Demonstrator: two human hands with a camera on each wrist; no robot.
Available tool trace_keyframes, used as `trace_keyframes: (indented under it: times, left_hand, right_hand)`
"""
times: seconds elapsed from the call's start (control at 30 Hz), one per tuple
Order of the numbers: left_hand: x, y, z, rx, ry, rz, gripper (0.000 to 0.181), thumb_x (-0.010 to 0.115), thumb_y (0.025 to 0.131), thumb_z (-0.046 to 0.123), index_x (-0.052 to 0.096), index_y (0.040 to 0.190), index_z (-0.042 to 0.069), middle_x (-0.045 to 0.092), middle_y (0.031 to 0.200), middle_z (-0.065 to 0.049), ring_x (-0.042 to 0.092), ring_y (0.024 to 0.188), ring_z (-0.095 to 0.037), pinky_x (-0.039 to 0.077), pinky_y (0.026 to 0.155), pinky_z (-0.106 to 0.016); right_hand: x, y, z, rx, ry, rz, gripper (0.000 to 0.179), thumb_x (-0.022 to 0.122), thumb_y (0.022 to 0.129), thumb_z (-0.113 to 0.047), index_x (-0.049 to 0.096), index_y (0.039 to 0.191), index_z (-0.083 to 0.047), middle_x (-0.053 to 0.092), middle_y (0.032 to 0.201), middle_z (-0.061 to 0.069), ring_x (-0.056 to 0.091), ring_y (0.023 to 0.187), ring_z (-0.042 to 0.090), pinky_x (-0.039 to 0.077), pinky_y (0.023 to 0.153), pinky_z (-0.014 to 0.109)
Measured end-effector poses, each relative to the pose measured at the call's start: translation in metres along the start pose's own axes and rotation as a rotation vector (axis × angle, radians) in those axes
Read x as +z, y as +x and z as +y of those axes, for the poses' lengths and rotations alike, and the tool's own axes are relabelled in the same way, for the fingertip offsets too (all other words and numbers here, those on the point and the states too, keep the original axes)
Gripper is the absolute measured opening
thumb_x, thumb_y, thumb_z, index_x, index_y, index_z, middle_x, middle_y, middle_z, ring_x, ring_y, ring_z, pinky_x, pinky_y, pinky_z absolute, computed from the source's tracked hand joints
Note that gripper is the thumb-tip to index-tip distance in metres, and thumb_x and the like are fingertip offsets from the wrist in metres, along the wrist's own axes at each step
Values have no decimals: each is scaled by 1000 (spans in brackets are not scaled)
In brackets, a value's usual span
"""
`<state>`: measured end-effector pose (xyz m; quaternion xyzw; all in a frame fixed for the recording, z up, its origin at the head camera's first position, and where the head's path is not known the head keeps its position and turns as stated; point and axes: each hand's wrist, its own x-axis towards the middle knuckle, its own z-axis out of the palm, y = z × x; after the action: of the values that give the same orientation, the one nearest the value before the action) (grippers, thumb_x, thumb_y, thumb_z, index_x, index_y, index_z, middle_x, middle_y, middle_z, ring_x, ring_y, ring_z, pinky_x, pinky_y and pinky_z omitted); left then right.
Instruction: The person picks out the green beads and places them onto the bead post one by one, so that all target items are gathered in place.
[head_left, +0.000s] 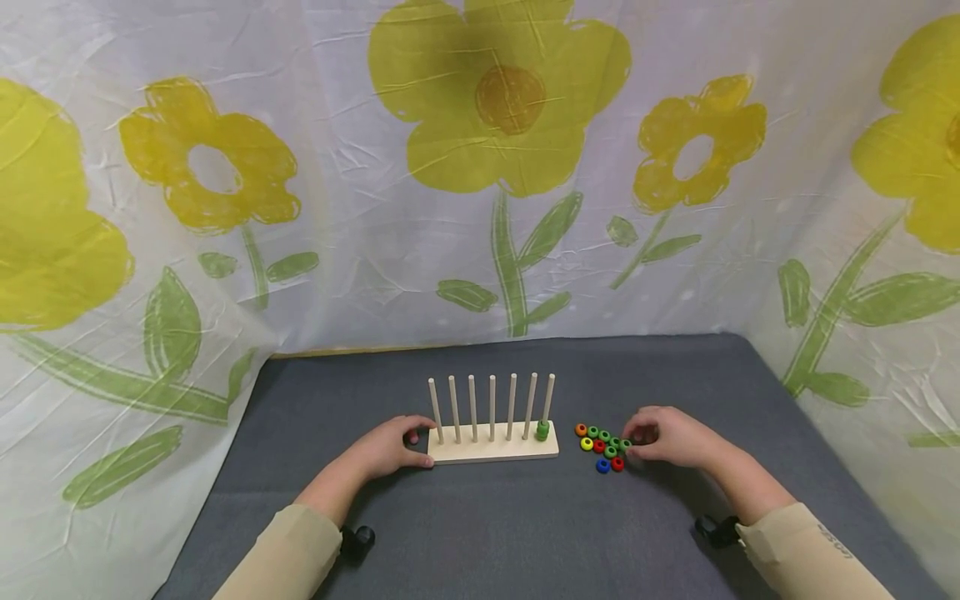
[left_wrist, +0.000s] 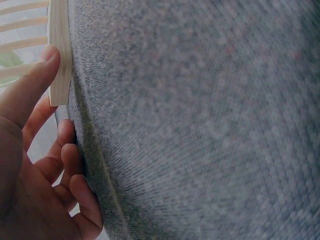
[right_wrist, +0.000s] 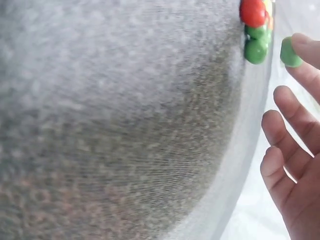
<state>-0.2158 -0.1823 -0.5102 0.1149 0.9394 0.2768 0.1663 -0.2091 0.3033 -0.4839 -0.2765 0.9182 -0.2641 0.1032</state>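
Note:
A pale wooden peg board (head_left: 487,451) stands on the grey cloth with a row of several upright pegs. Green beads (head_left: 542,431) sit low on its rightmost peg. My left hand (head_left: 386,447) grips the board's left end, thumb (left_wrist: 49,62) on the front edge and index finger behind; its other fingers curl loosely off the wood. To the right, my right hand (head_left: 675,437) pinches a green bead (right_wrist: 290,52) between thumb and index finger, the remaining fingers spread below. In the right wrist view the bead hangs a little apart from the others.
Loose beads lie grouped between board and right hand: green ones, an orange bead (head_left: 581,430), a yellow bead (head_left: 587,444), a blue bead (head_left: 603,466) and red beads (head_left: 617,463). A white sheet (head_left: 360,275) painted with yellow flowers hangs behind the grey-covered table (head_left: 495,533) and at both sides.

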Motion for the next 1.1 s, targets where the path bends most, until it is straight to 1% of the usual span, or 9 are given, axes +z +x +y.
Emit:
trace_keyframes:
  times: [0.2, 0.43, 0.53, 0.7, 0.8, 1.0, 1.1]
  left_hand:
    - [-1, 0, 1, 0, -4, 3, 60, 85, 78, 37, 62, 132, 25, 51, 94, 0, 48, 82, -17, 38, 72, -38]
    - [0, -1, 1, 0, -3, 10, 59, 86, 78, 37, 62, 131, 25, 51, 93, 0, 47, 81, -17, 37, 72, -38]
    - [0, 0, 1, -2, 1, 11, 59, 85, 78, 37, 62, 131, 25, 51, 93, 0, 48, 81, -17, 37, 72, -38]
    - [1, 1, 1, -1, 16, 8, 60, 85, 78, 38, 62, 132, 25, 51, 94, 1, 48, 82, -17, 38, 72, -39]
    - [1, 1, 1, -1, 16, 8, 60, 85, 78, 37, 62, 132, 24, 51, 94, 1, 48, 82, -17, 38, 72, -39]
    - [1, 2, 0, -1, 24, 11, 60, 85, 77, 38, 62, 131, 25, 52, 94, 1, 48, 82, -17, 38, 72, -38]
    - [1, 1, 0, -2, 25, 8, 61, 85, 77, 38, 62, 132, 25, 52, 95, 1, 48, 82, -17, 39, 72, -38]
  right_hand:
    - [-5, 3, -4, 4, 19, 25, 14, 78, 87, -23, 73, 99, -19, 61, 91, -6, 54, 78, 7, 48, 68, 28]
    - [-12, 8, -14, 13, 4, 48, 15, 79, 87, -23, 73, 100, -20, 61, 91, -8, 53, 78, 9, 47, 68, 29]
    - [-15, 10, -18, 22, 0, 58, 14, 78, 87, -24, 73, 100, -22, 60, 91, -10, 53, 79, 9, 47, 69, 30]
    - [-19, 14, -27, 34, 3, 91, 14, 79, 87, -23, 72, 98, -26, 61, 91, -10, 54, 81, 11, 47, 71, 31]
    - [-23, 18, -35, 18, 15, 109, 14, 79, 87, -22, 72, 98, -26, 62, 91, -8, 55, 82, 12, 47, 72, 32]
    - [-29, 26, -47, 1, 15, 134, 15, 80, 86, -23, 71, 98, -28, 61, 91, -12, 55, 83, 13, 48, 73, 32]
    - [-31, 30, -52, -19, 19, 151, 15, 80, 86, -24, 72, 98, -28, 62, 91, -11, 56, 83, 15, 48, 73, 32]
